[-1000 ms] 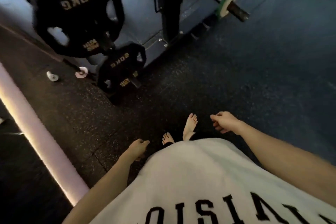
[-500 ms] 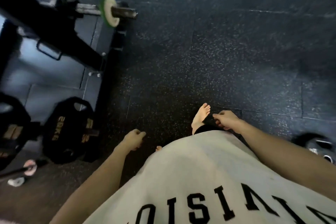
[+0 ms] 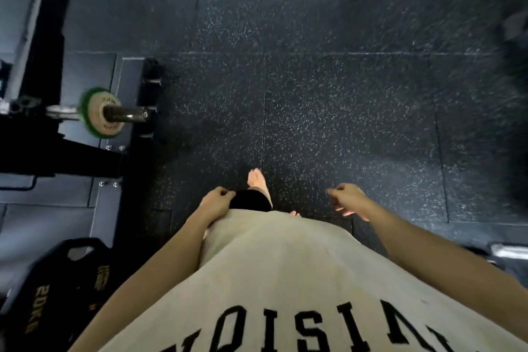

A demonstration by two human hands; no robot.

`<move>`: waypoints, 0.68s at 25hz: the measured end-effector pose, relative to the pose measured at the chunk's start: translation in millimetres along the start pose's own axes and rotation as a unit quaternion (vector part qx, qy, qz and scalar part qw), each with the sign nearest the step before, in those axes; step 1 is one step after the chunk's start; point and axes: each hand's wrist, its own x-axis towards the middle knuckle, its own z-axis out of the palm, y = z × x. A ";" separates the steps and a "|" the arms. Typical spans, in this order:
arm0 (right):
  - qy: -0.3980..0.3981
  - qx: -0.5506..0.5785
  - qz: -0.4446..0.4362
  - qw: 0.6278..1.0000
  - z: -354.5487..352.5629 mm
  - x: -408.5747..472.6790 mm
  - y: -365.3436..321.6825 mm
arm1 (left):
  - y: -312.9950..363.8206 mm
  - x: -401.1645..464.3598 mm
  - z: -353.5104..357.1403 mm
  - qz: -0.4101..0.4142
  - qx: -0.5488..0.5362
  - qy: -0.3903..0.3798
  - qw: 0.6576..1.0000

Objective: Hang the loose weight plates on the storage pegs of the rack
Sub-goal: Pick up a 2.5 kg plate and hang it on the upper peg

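Since the earlier frames the view has swung toward the speckled floor: the rack has slid to the left edge, the black 20 kg plate now sits in the lower left corner, and the bare foot has stepped forward.

That plate, below the rack's base, stands on edge with its lettered face tilted up toward the camera; a grip cut-out shows near its upper rim. Above it, the barbell sleeve juts out of the rack horizontally, its long axis running away from the rack toward the floor, and a small green plate sits on it face-outward.

Both arms hang forward, away from the rack. The left hand, the nearer to the rack, has its fingers loosely curled and holds nothing, resting by the hem of the beige shirt. The right hand, farther out, is motion-blurred, fingers loosely bent, also empty.
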 end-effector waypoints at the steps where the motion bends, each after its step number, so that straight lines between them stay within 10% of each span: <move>1: -0.006 -0.006 0.002 1.000 -8.4 13.0 -13.2 | 12.2 16.2 -8.0 -0.015 -0.012 -0.002 1.000; 17: 0.048 0.053 -0.014 0.997 -212.9 217.2 -351.8 | 286.2 271.0 -257.2 -0.024 -0.006 -0.024 0.999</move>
